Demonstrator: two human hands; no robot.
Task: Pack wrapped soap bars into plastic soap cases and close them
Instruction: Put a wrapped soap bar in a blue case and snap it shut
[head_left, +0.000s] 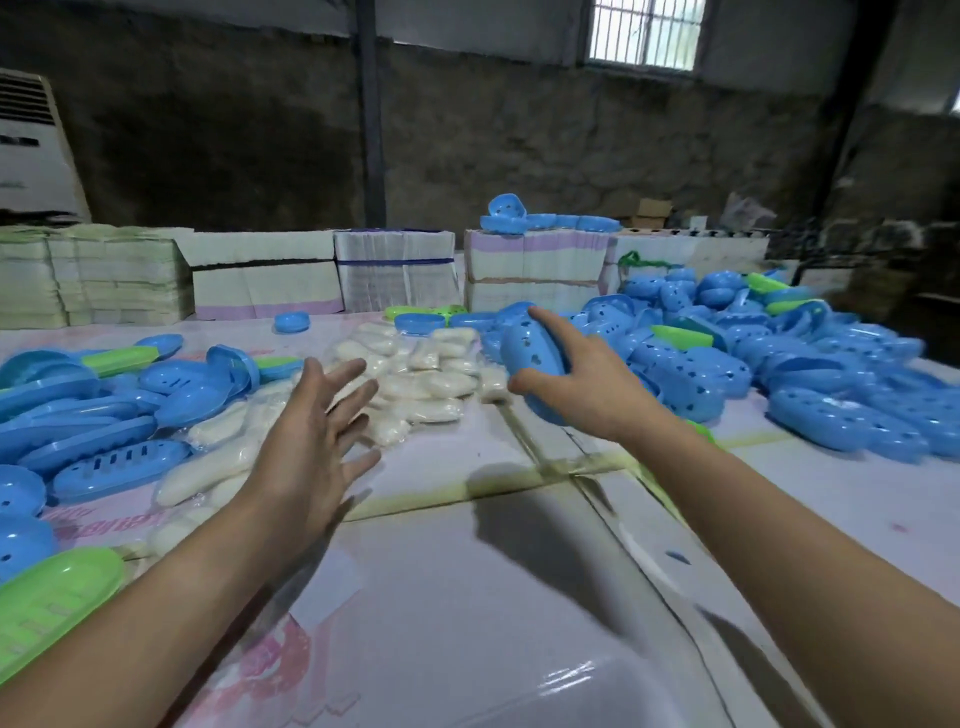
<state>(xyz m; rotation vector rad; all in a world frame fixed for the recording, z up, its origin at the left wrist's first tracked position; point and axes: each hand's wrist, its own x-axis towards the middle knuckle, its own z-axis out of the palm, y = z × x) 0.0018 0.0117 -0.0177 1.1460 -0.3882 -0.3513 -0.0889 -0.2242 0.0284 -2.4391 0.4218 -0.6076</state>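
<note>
My right hand (582, 374) grips a blue perforated soap case (530, 358), held tilted above the table with the index finger stretched along its top. My left hand (317, 431) hovers with fingers spread, holding nothing, just in front of the heap of white wrapped soap bars (426, 379) in the middle of the table. More wrapped bars (208, 467) lie to the left of that hand. Blue case halves (831, 395) are piled at the right, blue and green lids and trays (93, 415) at the left.
Stacks of flat cartons (395, 270) line the far edge of the table, with a few blue cases (524, 218) on top. A green tray (47, 608) lies at the near left. Taped pink-and-white sheeting (467, 597) covers the table in front of me.
</note>
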